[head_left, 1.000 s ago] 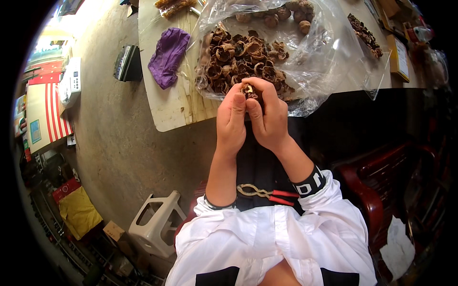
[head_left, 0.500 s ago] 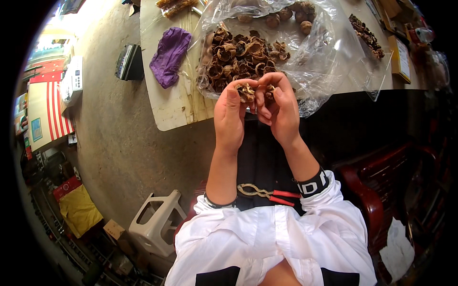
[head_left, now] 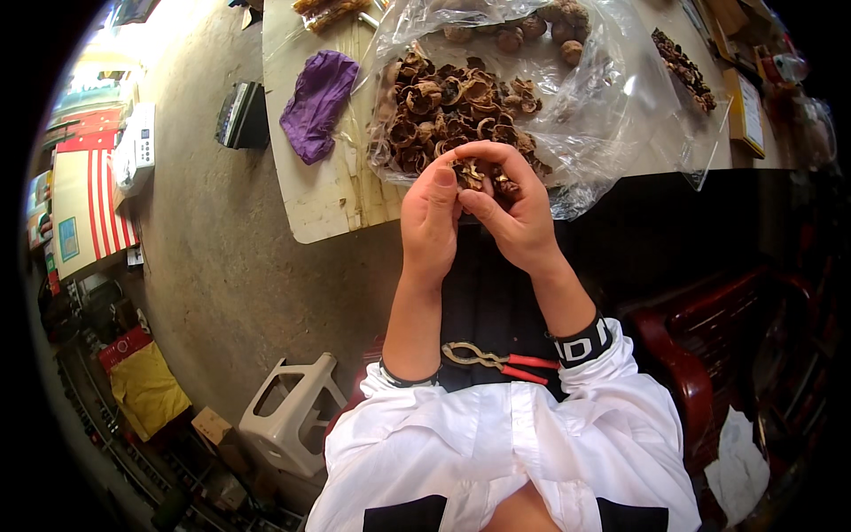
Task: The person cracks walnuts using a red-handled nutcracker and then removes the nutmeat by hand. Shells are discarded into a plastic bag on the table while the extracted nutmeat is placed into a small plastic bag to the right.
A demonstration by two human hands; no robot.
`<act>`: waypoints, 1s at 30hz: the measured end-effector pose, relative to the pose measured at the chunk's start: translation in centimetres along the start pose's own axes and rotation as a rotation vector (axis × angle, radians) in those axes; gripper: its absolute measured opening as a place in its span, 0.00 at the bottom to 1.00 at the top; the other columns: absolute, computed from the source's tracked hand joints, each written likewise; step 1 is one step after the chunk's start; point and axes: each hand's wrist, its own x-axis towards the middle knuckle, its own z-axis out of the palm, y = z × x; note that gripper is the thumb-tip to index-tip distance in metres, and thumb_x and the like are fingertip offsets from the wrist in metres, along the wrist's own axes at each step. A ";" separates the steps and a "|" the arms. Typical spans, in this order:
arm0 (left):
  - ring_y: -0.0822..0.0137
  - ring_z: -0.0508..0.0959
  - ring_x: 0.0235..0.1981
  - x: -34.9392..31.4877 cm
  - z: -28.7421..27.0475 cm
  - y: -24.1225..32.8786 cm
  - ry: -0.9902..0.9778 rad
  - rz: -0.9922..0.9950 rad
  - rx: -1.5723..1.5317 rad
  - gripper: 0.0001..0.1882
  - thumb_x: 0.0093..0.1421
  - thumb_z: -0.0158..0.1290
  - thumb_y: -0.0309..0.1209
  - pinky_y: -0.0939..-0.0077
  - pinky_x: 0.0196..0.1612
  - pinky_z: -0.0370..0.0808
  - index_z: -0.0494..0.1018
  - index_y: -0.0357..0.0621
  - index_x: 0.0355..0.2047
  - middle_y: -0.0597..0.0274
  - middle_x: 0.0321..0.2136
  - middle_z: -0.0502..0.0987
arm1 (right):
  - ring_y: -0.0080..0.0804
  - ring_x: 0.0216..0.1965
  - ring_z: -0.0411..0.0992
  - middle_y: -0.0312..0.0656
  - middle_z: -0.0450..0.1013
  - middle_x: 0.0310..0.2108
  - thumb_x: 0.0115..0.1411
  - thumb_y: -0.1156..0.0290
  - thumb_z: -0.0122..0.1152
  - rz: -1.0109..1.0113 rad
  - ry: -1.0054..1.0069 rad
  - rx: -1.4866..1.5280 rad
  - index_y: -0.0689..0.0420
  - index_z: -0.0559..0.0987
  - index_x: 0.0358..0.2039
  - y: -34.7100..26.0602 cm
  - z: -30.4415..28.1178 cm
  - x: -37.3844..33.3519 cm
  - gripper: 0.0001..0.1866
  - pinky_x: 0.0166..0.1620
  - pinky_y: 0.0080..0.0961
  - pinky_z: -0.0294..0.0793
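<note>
Close together at the table's near edge, my left hand (head_left: 429,217) and my right hand (head_left: 521,222) curl around a cracked walnut (head_left: 468,175). My left fingers are closed on it, with the thumb along the near side. The right thumb reaches across toward it, and a walnut piece (head_left: 505,185) rests inside the right fingers. Just beyond lies a heap of broken walnut shells (head_left: 439,111) on clear plastic. Across my lap lies a nutcracker (head_left: 501,361) with red handles.
Whole walnuts (head_left: 532,28) sit in the clear plastic bag (head_left: 603,115) farther back. Walnut kernels (head_left: 683,71) form a row at the right. A crumpled purple bag (head_left: 319,106) is on the table's left side. A plastic stool (head_left: 291,412) and a dark red chair (head_left: 683,355) flank me.
My right thumb has swung inward across to the left hand, and its fingers have arched over the walnut. The walnut pieces have shifted slightly right and nearer. The nutcracker stays put.
</note>
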 end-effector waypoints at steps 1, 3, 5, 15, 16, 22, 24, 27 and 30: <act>0.84 0.70 0.29 0.0 -0.2 0.0 -0.022 0.007 -0.009 0.29 0.70 0.43 0.47 0.91 0.31 0.65 0.66 0.30 0.55 0.70 0.31 0.73 | 0.13 0.27 0.57 0.30 0.70 0.40 0.57 0.75 0.63 -0.012 0.001 0.014 0.59 0.73 0.50 0.0 0.1 0.0 0.19 0.31 0.11 0.60; 0.83 0.70 0.30 -0.1 0.1 0.4 -0.012 -0.024 -0.016 0.28 0.69 0.45 0.46 0.90 0.32 0.65 0.67 0.31 0.55 0.70 0.31 0.73 | 0.13 0.27 0.56 0.29 0.68 0.36 0.57 0.75 0.64 -0.030 0.005 -0.042 0.59 0.73 0.50 0.2 0.0 -0.1 0.19 0.31 0.11 0.59; 0.83 0.69 0.30 -0.1 -0.1 0.5 -0.031 -0.048 0.015 0.27 0.69 0.46 0.46 0.90 0.33 0.66 0.68 0.31 0.54 0.71 0.32 0.73 | 0.12 0.27 0.56 0.28 0.65 0.33 0.58 0.74 0.64 -0.022 -0.003 -0.063 0.59 0.72 0.50 0.4 -0.1 -0.2 0.19 0.30 0.10 0.58; 0.81 0.70 0.33 -0.7 -1.5 2.7 -0.107 -0.102 0.106 0.22 0.68 0.49 0.40 0.88 0.36 0.67 0.71 0.32 0.52 0.69 0.34 0.74 | 0.13 0.26 0.57 0.28 0.61 0.28 0.57 0.74 0.65 0.010 -0.020 -0.107 0.58 0.74 0.48 -0.7 0.4 -0.7 0.19 0.29 0.11 0.58; 0.81 0.70 0.33 -0.7 -1.6 2.9 -0.120 -0.097 0.116 0.22 0.68 0.49 0.40 0.88 0.36 0.67 0.71 0.32 0.51 0.69 0.35 0.74 | 0.13 0.26 0.57 0.28 0.61 0.28 0.57 0.74 0.65 -0.008 -0.012 -0.147 0.58 0.74 0.48 -0.7 0.4 -0.8 0.18 0.29 0.11 0.58; 0.78 0.74 0.35 -1.5 -0.7 4.3 -0.076 -0.096 0.252 0.19 0.68 0.49 0.36 0.85 0.38 0.72 0.72 0.31 0.50 0.65 0.36 0.76 | 0.13 0.27 0.58 0.29 0.60 0.28 0.55 0.76 0.66 0.018 -0.054 -0.033 0.57 0.72 0.49 0.1 0.1 -1.0 0.20 0.30 0.11 0.59; 0.76 0.75 0.36 -1.3 -0.9 4.0 -0.100 -0.032 0.317 0.19 0.67 0.50 0.35 0.83 0.39 0.72 0.71 0.30 0.50 0.65 0.36 0.76 | 0.13 0.29 0.58 0.29 0.60 0.29 0.55 0.77 0.66 0.027 -0.066 0.017 0.57 0.71 0.49 0.3 -0.1 -1.0 0.21 0.32 0.10 0.60; 0.73 0.75 0.39 -1.2 -0.9 4.1 -0.123 -0.066 0.275 0.20 0.67 0.50 0.34 0.82 0.43 0.72 0.70 0.29 0.52 0.62 0.38 0.76 | 0.14 0.30 0.58 0.30 0.59 0.30 0.54 0.78 0.66 0.042 -0.011 0.206 0.58 0.70 0.51 0.8 0.3 -1.1 0.24 0.34 0.10 0.61; 0.72 0.74 0.44 -1.3 -1.2 4.4 -0.127 -0.085 0.298 0.21 0.66 0.51 0.33 0.80 0.47 0.70 0.69 0.28 0.53 0.59 0.43 0.75 | 0.15 0.31 0.58 0.31 0.59 0.31 0.53 0.78 0.66 0.030 -0.041 0.140 0.58 0.69 0.54 0.2 0.4 -0.9 0.26 0.35 0.11 0.62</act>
